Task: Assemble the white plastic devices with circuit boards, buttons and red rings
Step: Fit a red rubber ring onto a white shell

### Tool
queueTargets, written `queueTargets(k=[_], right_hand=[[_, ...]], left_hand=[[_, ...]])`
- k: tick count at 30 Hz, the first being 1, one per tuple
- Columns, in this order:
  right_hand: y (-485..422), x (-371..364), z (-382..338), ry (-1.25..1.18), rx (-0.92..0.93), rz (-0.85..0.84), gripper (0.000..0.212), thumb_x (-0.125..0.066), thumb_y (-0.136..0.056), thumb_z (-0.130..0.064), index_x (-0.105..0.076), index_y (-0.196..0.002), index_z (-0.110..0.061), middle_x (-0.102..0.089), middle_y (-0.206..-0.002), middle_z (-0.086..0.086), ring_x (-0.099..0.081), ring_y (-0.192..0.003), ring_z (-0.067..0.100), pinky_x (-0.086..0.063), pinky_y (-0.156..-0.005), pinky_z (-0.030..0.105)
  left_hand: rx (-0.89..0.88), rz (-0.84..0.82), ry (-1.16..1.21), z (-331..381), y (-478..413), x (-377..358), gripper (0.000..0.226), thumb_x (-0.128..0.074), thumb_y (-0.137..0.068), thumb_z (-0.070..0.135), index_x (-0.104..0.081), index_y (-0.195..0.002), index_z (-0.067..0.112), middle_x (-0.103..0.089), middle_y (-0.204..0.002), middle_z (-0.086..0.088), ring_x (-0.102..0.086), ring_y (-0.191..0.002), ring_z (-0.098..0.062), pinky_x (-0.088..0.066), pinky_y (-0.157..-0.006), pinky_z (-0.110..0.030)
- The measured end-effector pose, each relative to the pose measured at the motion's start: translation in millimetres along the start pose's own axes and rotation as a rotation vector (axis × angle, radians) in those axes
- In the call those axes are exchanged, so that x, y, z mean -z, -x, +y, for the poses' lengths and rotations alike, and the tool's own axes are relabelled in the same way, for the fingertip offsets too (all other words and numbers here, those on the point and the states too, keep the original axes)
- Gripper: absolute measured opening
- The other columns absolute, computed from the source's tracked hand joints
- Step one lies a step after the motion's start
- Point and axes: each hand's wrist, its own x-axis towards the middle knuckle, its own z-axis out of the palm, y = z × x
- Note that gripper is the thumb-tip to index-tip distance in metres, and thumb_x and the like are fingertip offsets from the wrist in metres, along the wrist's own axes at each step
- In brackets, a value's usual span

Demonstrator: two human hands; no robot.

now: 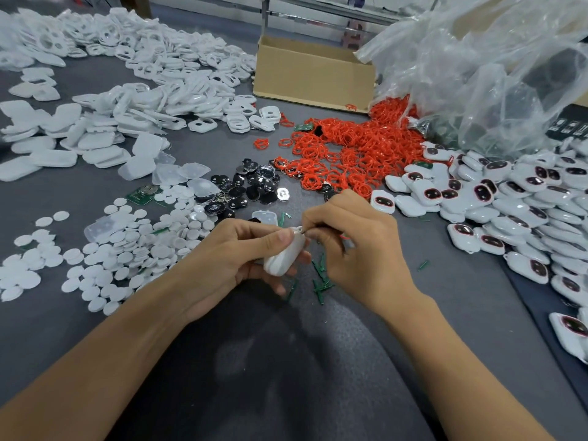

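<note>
My left hand (235, 259) grips a white plastic device (284, 257) just above the grey table, thumb laid over its top end. My right hand (353, 246) has its fingers curled and pinches something small at that same top end; what it pinches is too small to tell. A heap of red rings (346, 154) lies beyond my hands. Black buttons (251, 186) are scattered to its left, and a green circuit board (141, 194) sits further left. Assembled white devices (509, 205) are piled at the right.
White round discs (121, 249) cover the table at the left, with white shell halves (127, 90) heaped behind them. A cardboard box (313, 74) and a crumpled clear plastic bag (477, 74) stand at the back. Small green scraps (321, 281) lie under my hands.
</note>
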Motion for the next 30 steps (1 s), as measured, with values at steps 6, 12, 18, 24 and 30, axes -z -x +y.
queueTargets(k=[6,12,18,24,30], right_hand=[[-1.1,1.3,-1.4,0.009,-0.003,0.023,0.017,-0.064,-0.075,0.016,-0.067,-0.077,-0.001,-0.060,-0.071,0.007,-0.052,-0.067,0.026,-0.041,-0.064,0.027],[1.5,0.7,1.9,-0.004,-0.161,0.133,0.011,-0.067,-0.078,0.004,-0.070,-0.079,-0.007,-0.063,-0.075,0.000,-0.051,-0.070,0.014,-0.039,-0.068,0.018],[1.7,-1.1,3.2,0.033,-0.365,-0.050,0.031,-0.062,-0.081,0.006,-0.074,-0.105,-0.010,-0.068,-0.114,0.007,-0.061,-0.106,0.025,-0.043,-0.096,0.028],[-0.7,-4.6,-15.8,-0.261,-0.304,-0.163,0.054,-0.076,-0.073,-0.034,-0.064,-0.121,-0.014,-0.062,-0.127,-0.001,-0.055,-0.121,0.008,-0.045,-0.100,0.029],[1.4,-14.2,-14.9,-0.472,-0.484,-0.197,0.048,-0.070,-0.085,-0.010,-0.056,-0.130,-0.014,-0.066,-0.120,0.002,-0.061,-0.109,0.010,-0.048,-0.098,0.035]], left_hand=[[0.049,-0.053,0.170,-1.3,-2.3,-3.2,0.043,-0.057,-0.086,0.039,-0.075,-0.092,0.001,-0.070,-0.088,-0.018,-0.063,-0.066,-0.018,-0.052,-0.050,-0.026],[0.065,0.033,0.356,-0.3,-9.8,-4.9,0.041,-0.050,-0.088,0.035,-0.076,-0.096,0.004,-0.070,-0.091,-0.015,-0.067,-0.074,-0.020,-0.059,-0.063,-0.028],[0.015,0.192,0.446,-0.9,-13.4,-1.3,0.040,-0.055,-0.085,0.029,-0.067,-0.110,0.000,-0.069,-0.093,-0.016,-0.072,-0.089,-0.027,-0.059,-0.070,-0.032],[0.005,0.166,0.304,-2.9,-11.6,-3.0,0.042,-0.062,-0.081,0.029,-0.065,-0.110,0.000,-0.071,-0.105,-0.018,-0.072,-0.090,-0.023,-0.061,-0.069,-0.030],[-0.038,0.148,0.250,-6.5,-11.0,-6.4,0.021,-0.069,-0.075,0.024,-0.070,-0.091,0.011,-0.073,-0.094,-0.011,-0.071,-0.082,-0.017,-0.059,-0.069,-0.028]])
